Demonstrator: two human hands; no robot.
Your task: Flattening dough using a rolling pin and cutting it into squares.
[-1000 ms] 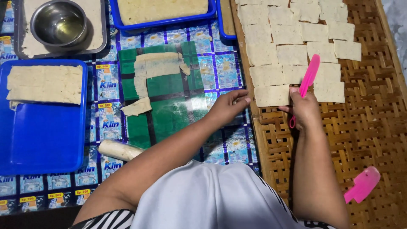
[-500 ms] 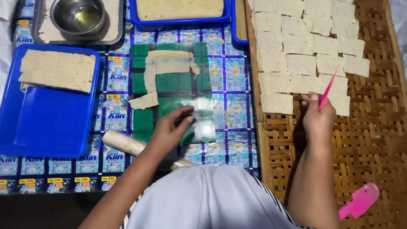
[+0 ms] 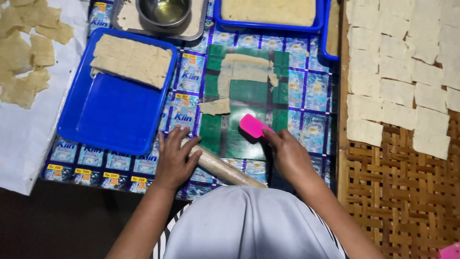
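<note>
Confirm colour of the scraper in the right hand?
Bright pink scraper, held in the right hand over the green mat; head view shows it.

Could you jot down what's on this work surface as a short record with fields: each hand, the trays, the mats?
left hand: resting on the rolling pin
right hand: holding a pink scraper on the green sheet
blue tray: dough slab at its far end
metal bowl: clear liquid inside
woven mat: rows of cut dough squares
white paper: pale dough pieces
</note>
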